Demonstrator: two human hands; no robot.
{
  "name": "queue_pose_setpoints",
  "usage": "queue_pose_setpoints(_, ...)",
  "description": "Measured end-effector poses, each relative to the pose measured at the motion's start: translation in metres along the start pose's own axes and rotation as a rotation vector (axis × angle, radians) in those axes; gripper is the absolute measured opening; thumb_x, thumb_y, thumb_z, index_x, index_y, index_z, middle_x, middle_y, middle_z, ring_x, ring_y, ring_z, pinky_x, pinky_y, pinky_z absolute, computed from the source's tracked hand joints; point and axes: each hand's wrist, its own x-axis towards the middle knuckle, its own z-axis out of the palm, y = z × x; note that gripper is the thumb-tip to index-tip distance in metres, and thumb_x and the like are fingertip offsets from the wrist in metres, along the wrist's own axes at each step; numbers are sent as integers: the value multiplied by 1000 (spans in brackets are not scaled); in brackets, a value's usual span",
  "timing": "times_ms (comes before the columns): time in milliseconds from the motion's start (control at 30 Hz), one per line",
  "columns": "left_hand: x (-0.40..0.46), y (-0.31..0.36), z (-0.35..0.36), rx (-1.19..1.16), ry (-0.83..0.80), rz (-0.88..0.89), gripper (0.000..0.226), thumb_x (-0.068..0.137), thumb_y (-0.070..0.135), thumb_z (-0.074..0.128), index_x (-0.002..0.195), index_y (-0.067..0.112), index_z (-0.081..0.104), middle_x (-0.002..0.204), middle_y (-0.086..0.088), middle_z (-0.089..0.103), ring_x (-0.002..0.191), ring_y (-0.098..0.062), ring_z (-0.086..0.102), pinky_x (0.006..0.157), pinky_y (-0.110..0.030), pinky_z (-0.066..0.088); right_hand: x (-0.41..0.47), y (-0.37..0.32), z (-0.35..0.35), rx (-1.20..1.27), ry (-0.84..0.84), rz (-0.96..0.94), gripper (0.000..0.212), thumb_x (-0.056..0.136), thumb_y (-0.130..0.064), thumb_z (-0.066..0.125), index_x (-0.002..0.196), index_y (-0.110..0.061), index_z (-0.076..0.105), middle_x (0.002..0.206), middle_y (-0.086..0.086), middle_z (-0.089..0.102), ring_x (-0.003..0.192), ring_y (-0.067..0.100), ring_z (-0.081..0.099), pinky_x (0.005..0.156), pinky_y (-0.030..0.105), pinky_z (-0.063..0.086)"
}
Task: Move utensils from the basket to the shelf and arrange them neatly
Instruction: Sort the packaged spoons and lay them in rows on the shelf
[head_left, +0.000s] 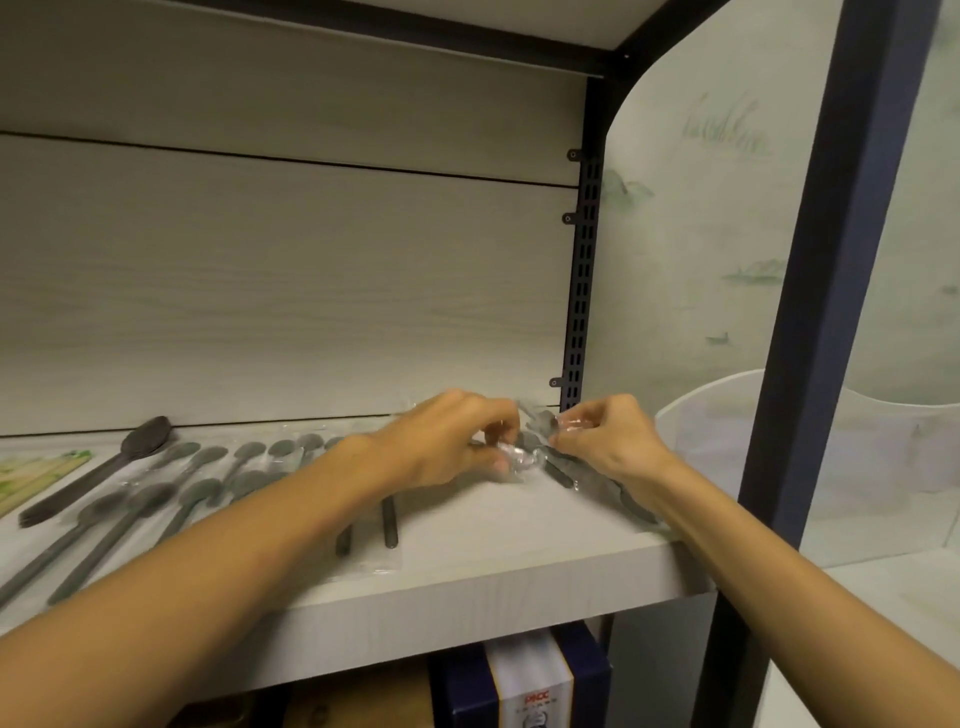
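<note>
On the pale wooden shelf (467, 577) lie several dark grey spoons (197, 493) in clear plastic wrappers, side by side, handles toward me. My left hand (441, 447) and my right hand (608, 441) meet over the shelf's right part, both pinching the crinkled clear wrapper of a packaged dark spoon (540, 447) that rests on the shelf. Its handle runs out under my right wrist toward the shelf's front right corner. My left forearm covers parts of the neighbouring spoons. No basket is in sight.
A bigger dark spoon (140, 441) and a pack of light bamboo sticks (36, 473) lie at the far left. A dark metal post (810, 322) frames the shelf's right side. A white curved container (727, 431) stands behind it. A boxed item (524, 686) sits on the lower level.
</note>
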Motion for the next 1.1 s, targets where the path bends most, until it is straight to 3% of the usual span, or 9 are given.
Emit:
queue_pose_setpoints(100,-10,-2,-21,-35,145,-32,28,80,30,76,85,32,48,82,9,60,76,-14,56,72,-38,51,-3,-9,2,109,38,-12,13,78,-11,72,84,-22,67,91,0,66,86,19,64,77,32,54)
queue_pose_setpoints(200,-22,-7,-43,-107,291,-175,37,76,29,80,77,31,43,69,9,54,59,-8,46,62,-28,44,-2,-24,4,269,20,-1,12,81,-4,67,87,-14,65,88,4,67,81,22,70,81,40,59)
queue_pose_setpoints(300,-35,-14,-58,-255,428,-284,34,74,20,82,76,18,48,64,7,54,51,-8,49,52,-19,43,-1,-44,8,418,-44,-1,9,85,2,66,92,-3,63,85,10,66,70,22,70,76,37,60)
queue_pose_setpoints(400,-51,-24,-65,-439,513,-397,27,77,14,79,75,12,52,68,-1,58,50,-13,56,46,-23,46,2,-57,18,497,-74,-28,10,82,1,71,85,-4,64,78,8,66,66,18,67,63,26,56)
queue_pose_setpoints(633,-69,-44,-61,-678,642,-568,8,85,14,71,82,9,66,82,-7,65,62,-21,66,64,-29,57,13,-75,42,484,-122,-14,9,80,0,72,83,-5,66,72,6,64,48,2,57,43,13,41)
queue_pose_setpoints(733,-67,-49,-60,-705,716,-622,6,88,14,68,86,9,69,85,-8,67,67,-20,68,57,-19,54,25,-88,57,540,-121,0,9,80,1,70,85,-5,65,76,6,64,61,11,60,59,21,48)
queue_pose_setpoints(833,-60,-53,-57,-764,761,-676,5,89,14,67,84,14,69,82,0,67,70,-13,64,53,-11,48,37,-97,75,556,-106,-3,10,80,-1,70,84,-7,64,75,4,62,58,12,59,57,23,46)
queue_pose_setpoints(1033,-64,-67,-50,-871,770,-790,4,89,19,67,87,17,71,87,2,68,73,-11,61,71,-22,52,43,-87,87,490,-63,-16,30,75,-4,76,102,-10,63,76,2,63,56,11,55,63,28,49)
queue_pose_setpoints(1100,-65,-69,-51,-894,776,-813,5,88,19,67,90,18,71,89,4,69,74,-10,61,69,-22,49,44,-88,81,503,-80,-24,31,77,-8,78,99,-14,58,80,-1,63,62,11,57,64,28,48)
